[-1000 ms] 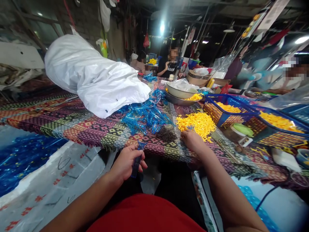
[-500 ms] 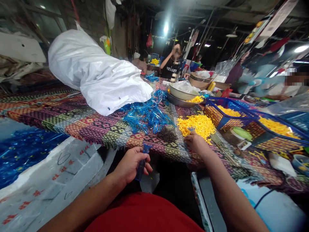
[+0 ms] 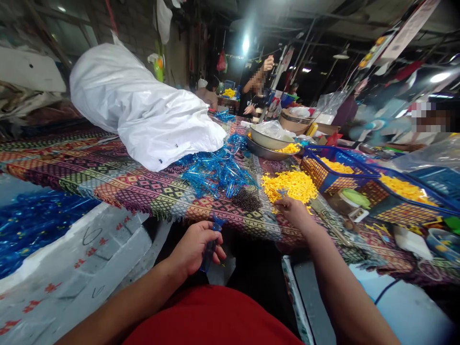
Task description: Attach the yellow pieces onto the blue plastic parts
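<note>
My left hand is closed around a blue translucent plastic piece, upright at the table's front edge. At the near side of a heap of small yellow pieces, my right hand has its fingers pinched together, with something small and blue at the fingertips. A pile of small dark beads lies between my hands, a bit farther back. Behind it spreads a tangle of blue translucent pieces, partly under a large white sack.
Blue baskets of yellow pieces stand at the right, near a lidded tub. Metal bowls sit behind the heap. Below left, a white foam box adjoins many blue pieces. Several people are across the table.
My hands have hardly moved; the right stays at the yellow heap. Across the table, a person's raised arm has shifted and the other hand has come down.
</note>
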Demonstrator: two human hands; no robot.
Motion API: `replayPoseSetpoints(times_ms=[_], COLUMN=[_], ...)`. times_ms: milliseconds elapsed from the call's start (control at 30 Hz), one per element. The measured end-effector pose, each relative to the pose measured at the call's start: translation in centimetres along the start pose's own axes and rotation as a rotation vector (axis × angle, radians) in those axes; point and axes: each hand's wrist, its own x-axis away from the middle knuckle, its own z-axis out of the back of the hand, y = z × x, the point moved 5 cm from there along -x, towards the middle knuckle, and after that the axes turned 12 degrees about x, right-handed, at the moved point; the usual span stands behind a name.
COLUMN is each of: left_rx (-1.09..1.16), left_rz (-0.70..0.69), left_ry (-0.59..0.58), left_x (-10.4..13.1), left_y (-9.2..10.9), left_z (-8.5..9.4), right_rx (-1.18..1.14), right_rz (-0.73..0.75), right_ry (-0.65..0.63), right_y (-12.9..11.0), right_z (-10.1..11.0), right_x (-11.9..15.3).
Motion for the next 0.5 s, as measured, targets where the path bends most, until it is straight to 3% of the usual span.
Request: replayPoseSetpoints(times_ms=[167,333,433,500], left_rx=[0.005,0.017,0.019,0.013], left_rz=[0.003,-0.024,-0.059,-0.081], left_ry=[-0.011,-0.017,-0.028,-0.024], left_x=[0.0,0.2,0.4,0.5], left_y=[0.0,0.2,0.5,0.6], left_z=[-0.1,-0.3,-0.8,-1.2], right_rx=[-0.092,-0.212,-0.565,-0.747], right_rz=[0.058,0.002,-0.004,0.093], right_ry=[0.006,0.073,0.135,0.125], right_y=[-0.3,-1.7,-5.3,-9.1], right_z=[0.2,1.1,2.6,3.5], right_x=[0.4,1.3,2.6,3.6])
